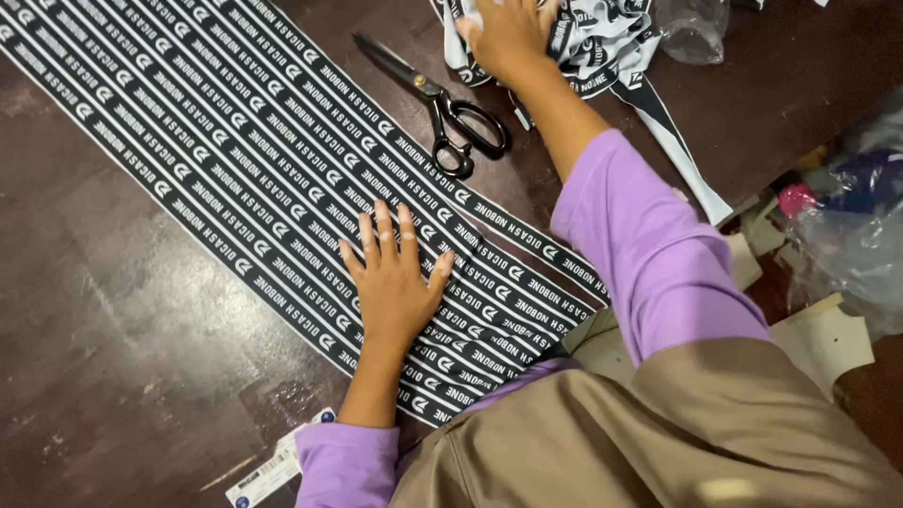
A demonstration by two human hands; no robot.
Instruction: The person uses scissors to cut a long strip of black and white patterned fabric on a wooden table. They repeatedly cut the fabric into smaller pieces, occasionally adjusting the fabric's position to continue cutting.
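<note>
Pressing flat on striped bands [235,141], left hand [395,282] spread; right hand [508,38] grips cut strips [602,47] past scissors [442,103].

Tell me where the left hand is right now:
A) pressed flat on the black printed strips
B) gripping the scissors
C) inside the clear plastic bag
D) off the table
A: the left hand lies flat, fingers spread, on the black printed strips; the scissors lie untouched beside them.

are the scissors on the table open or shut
Shut, or nearly: the scissors lie on the dark table with blades together in one line, handles side by side.
</note>
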